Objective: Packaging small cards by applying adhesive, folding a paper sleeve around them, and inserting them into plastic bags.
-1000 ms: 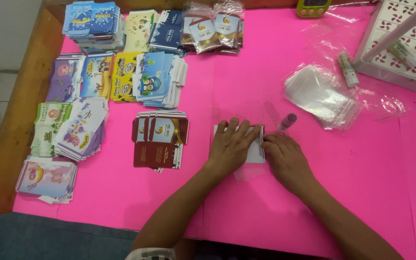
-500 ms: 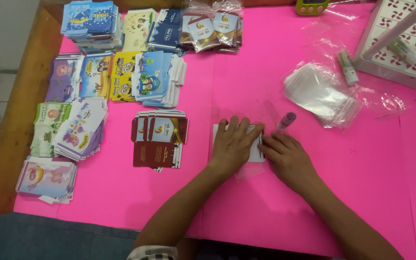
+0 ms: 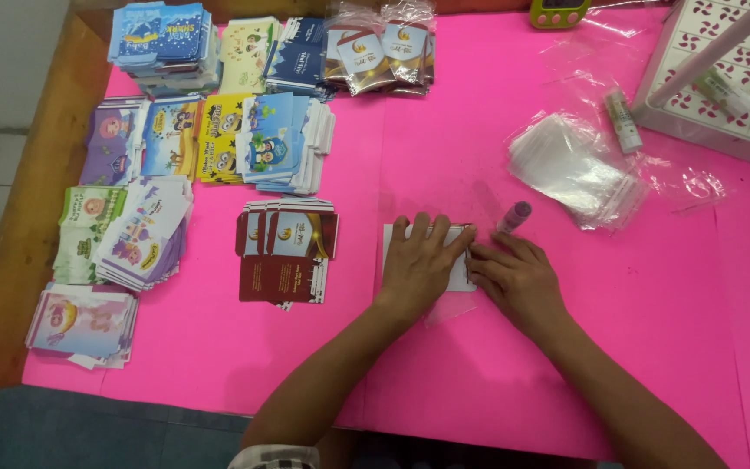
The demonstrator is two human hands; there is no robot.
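Note:
My left hand (image 3: 423,265) lies flat, fingers spread, on a small white envelope (image 3: 462,276) in the middle of the pink table cover (image 3: 653,347). My right hand (image 3: 518,280) rests beside it, its fingertips pressing the envelope's right edge. A clear plastic sleeve (image 3: 446,309) pokes out from under the envelope at its lower edge. A small glue stick (image 3: 514,216) lies just beyond my right hand. A stack of dark red envelopes (image 3: 286,252) lies to the left of my left hand.
Stacks of colourful printed envelopes (image 3: 245,139) cover the left and far side. A pile of clear plastic sleeves (image 3: 576,169) lies at the right, with a second glue stick (image 3: 623,120) and a white lattice basket (image 3: 713,87) beyond. The wooden table edge (image 3: 19,217) runs along the left.
Both hands have stayed on the white envelope, with only slight shifts of the fingers along its right edge.

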